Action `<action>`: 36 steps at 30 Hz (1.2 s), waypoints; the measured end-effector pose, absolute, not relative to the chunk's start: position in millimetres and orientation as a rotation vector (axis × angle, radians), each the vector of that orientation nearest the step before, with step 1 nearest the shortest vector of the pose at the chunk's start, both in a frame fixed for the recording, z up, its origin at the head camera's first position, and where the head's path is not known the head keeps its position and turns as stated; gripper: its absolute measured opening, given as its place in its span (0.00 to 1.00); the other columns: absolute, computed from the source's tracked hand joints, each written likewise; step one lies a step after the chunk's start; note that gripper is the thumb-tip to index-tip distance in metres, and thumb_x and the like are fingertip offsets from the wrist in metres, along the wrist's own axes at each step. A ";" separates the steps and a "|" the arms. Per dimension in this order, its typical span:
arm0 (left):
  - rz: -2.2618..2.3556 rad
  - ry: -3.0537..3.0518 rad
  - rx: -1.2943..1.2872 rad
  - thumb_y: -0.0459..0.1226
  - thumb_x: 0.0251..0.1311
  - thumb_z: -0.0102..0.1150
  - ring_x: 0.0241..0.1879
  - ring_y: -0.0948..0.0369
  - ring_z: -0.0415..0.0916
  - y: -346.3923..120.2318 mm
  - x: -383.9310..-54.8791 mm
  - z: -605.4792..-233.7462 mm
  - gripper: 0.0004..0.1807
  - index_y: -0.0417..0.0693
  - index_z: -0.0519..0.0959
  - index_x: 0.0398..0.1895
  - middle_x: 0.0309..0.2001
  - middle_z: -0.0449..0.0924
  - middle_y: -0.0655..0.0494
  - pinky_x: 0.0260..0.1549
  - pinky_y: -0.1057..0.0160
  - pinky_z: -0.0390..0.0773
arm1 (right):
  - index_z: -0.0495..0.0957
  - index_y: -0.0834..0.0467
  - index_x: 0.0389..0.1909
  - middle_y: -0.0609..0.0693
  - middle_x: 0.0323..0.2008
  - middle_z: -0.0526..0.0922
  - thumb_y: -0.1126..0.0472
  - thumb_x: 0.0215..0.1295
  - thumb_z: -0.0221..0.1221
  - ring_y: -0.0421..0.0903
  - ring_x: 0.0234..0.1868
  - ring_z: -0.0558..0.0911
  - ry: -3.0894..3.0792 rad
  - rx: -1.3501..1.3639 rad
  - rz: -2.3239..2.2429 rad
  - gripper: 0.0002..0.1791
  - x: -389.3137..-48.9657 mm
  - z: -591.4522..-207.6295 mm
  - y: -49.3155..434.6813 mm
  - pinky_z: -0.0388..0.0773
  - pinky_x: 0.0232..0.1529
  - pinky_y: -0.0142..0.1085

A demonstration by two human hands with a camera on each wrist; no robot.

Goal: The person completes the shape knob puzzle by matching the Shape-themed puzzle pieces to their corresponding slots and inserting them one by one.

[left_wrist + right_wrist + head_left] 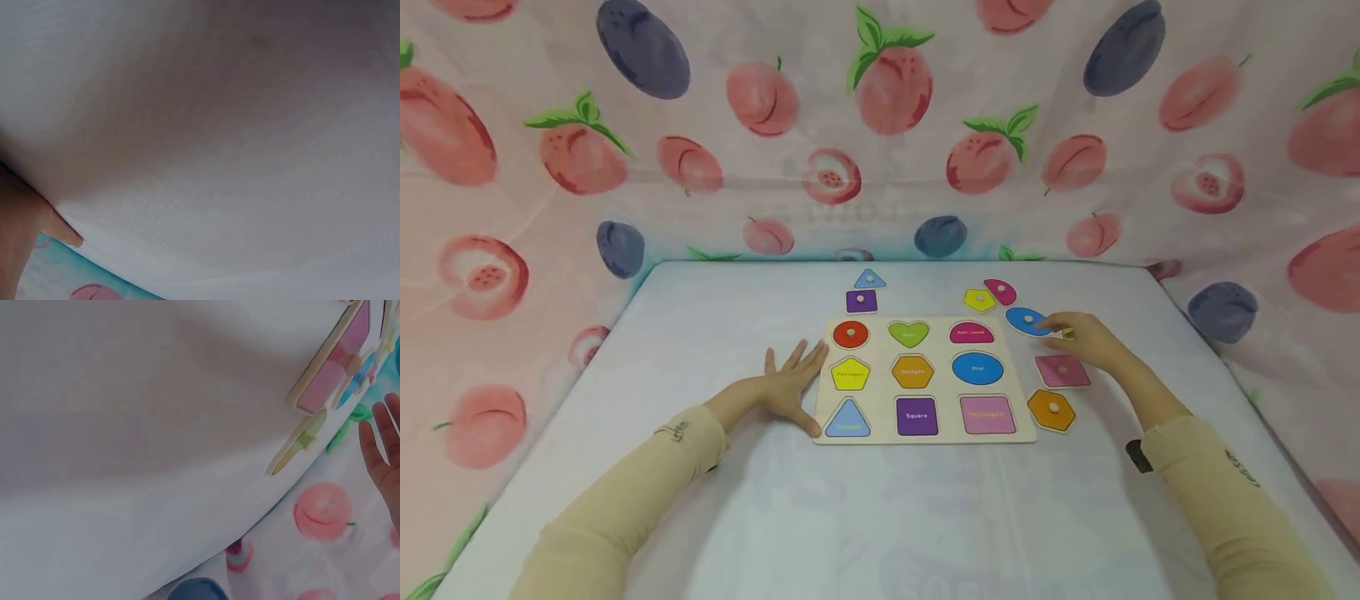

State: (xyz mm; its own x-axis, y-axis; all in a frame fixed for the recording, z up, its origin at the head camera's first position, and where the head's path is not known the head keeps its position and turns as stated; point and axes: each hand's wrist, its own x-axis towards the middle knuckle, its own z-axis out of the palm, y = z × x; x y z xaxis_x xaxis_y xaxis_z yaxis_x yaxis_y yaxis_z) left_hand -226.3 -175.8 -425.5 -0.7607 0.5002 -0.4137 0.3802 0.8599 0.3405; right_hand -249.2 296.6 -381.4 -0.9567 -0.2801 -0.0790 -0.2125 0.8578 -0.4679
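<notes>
A wooden shape-puzzle board (880, 438) lies flat on the table, printed with coloured shapes. In its back left corner sits a red circle piece (846, 337) with a knob. My left hand (784, 390) rests at the board's left edge, fingers spread; the left wrist view catches only part of it. Over the pieces right of the board, my right hand (1086, 337) reaches with extended fingers beside the blue oval piece (1017, 320). Contact with its knob cannot be made out. Partly hidden beneath that hand is a green piece (292, 450), plainer in the right wrist view.
Behind the board lie a light blue triangle piece (862, 283), a purple square piece (853, 305), a yellow pentagon piece (973, 303) and a magenta half-round piece (1007, 295). At right are a pink rectangle piece (1048, 372) and an orange hexagon piece (1043, 414). Fruit-print cloth (820, 100) surrounds the table.
</notes>
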 end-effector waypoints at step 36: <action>0.320 2.542 0.637 0.62 0.34 0.71 0.72 0.46 0.13 -174.1 -223.1 -422.5 0.75 0.46 0.28 0.74 0.75 0.20 0.49 0.58 0.31 0.13 | 0.73 0.74 0.46 0.72 0.45 0.75 0.57 0.63 0.59 0.64 0.46 0.72 2.977 0.124 -0.832 0.22 -254.6 -412.1 353.8 0.73 0.49 0.54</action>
State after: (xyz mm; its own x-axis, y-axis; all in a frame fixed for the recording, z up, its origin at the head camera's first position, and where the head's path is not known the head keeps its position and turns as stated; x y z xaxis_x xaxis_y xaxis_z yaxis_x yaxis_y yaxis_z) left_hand -223.1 -174.1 -422.5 -0.7674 0.4944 -0.4083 0.3778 0.8631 0.3351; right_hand -254.6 353.8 -412.1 -0.9956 0.0639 -0.0680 0.0899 0.8521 -0.5156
